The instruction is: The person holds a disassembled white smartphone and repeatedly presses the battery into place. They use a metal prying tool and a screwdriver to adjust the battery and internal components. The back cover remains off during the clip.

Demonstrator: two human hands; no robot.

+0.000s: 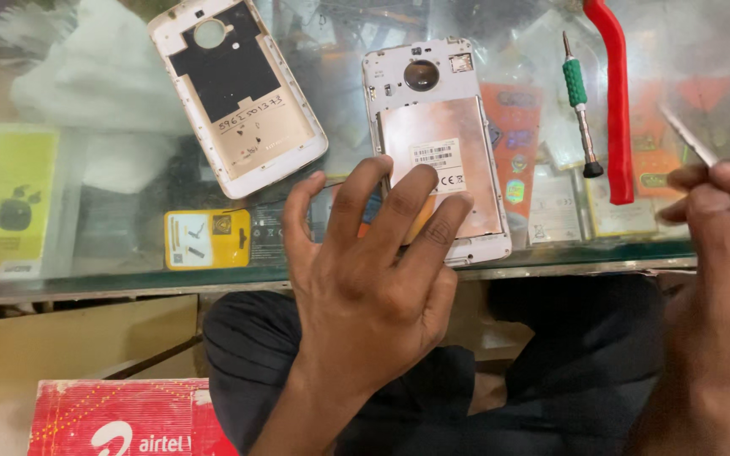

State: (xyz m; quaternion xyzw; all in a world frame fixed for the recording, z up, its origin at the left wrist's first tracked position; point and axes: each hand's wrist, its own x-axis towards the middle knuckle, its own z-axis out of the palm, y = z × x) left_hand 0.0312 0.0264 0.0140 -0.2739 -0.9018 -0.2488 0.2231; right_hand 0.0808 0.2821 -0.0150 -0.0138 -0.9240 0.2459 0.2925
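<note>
An opened phone body [434,118] lies back-up on the glass counter [128,283], its metal inner plate and camera hole showing. My left hand [365,279] rests on its lower part with fingers spread, fingertips on the plate. The removed gold back cover [234,93] lies inside-up to the left of the phone. At the right edge my right hand [720,253] pinches thin metal tweezers [690,139] that point up and to the left, clear of the phone.
A small green-handled screwdriver [580,105] and a red plastic pry tool [614,93] lie right of the phone. Packaged goods, one yellow [207,239], show under the glass. A red box [120,418] sits below the counter by my dark-trousered knees.
</note>
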